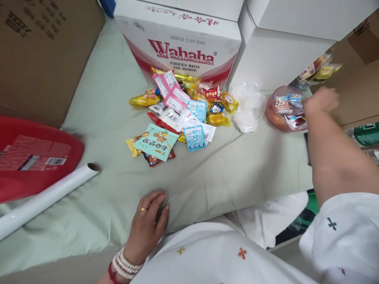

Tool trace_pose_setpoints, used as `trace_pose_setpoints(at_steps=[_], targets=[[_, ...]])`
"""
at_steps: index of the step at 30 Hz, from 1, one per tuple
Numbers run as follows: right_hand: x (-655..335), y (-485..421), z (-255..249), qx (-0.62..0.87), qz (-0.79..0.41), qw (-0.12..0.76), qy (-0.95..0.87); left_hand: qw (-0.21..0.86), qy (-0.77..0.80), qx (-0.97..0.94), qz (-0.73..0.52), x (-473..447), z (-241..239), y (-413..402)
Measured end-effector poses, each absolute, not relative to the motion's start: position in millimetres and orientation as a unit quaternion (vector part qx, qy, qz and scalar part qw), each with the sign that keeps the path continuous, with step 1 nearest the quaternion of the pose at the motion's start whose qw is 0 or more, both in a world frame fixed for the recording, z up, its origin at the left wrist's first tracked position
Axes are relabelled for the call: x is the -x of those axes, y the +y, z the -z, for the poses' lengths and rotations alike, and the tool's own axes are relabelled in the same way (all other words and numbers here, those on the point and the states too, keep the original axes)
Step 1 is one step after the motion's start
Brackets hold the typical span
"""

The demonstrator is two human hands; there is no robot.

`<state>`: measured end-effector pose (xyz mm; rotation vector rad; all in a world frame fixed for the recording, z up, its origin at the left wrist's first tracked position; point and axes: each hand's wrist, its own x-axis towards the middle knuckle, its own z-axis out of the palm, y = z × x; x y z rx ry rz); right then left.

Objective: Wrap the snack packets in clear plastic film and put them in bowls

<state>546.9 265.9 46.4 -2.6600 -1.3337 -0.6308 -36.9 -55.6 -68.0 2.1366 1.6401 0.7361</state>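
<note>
A white-and-red cardboard Wahaha water box stands behind scattered snack packets. A red plastic tub lies beside a white paper roll.

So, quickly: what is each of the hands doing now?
Left hand: open, flat on the green sheet, holding nothing.
Right hand: closed at the filled snack bag; grip unclear.

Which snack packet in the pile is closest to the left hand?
The pale green packet with the cartoon figure, at the pile's near edge; the left hand rests flat on the cloth below it.
</note>
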Motion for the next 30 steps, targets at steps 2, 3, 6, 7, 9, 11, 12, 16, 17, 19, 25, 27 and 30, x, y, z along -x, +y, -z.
trace_pose_setpoints(at_steps=[2,3,6,7,9,11,12,16,17,19,25,27,30], targets=[[-523,253,-57,0.868,0.187,0.098,-0.449,0.179,0.574,-0.755,-0.26,39,68,-55],[-507,245,-60,0.843,0.165,0.135,-0.494,0.182,0.572,-0.756,-0.261,40,68,-54],[-455,220,-49,0.728,0.055,0.19,-0.656,0.186,0.561,-0.761,-0.266,39,66,-51],[-439,212,-40,0.713,0.007,0.181,-0.678,0.187,0.559,-0.762,-0.269,37,65,-49],[-416,201,-17,0.723,-0.076,0.129,-0.674,0.193,0.552,-0.763,-0.275,34,61,-46],[-404,193,6,0.747,-0.118,0.089,-0.648,0.21,0.542,-0.764,-0.278,30,57,-44],[-403,190,15,0.755,-0.118,0.094,-0.638,0.221,0.538,-0.764,-0.278,29,54,-44],[-408,169,31,0.748,-0.07,0.239,-0.615,0.275,0.544,-0.743,-0.279,25,44,-42],[-408,162,30,0.74,-0.066,0.264,-0.615,0.291,0.55,-0.731,-0.28,23,42,-40],[-407,147,28,0.733,-0.049,0.278,-0.619,0.321,0.56,-0.707,-0.29,16,38,-35],[-386,105,11,0.721,0.044,0.319,-0.614,0.381,0.52,-0.682,-0.345,-20,20,-3],[-376,93,6,0.704,0.036,0.349,-0.617,0.419,0.498,-0.663,-0.369,-35,14,11],[-355,73,2,0.689,-0.004,0.413,-0.596,0.508,0.489,-0.588,-0.397,-63,9,34]])
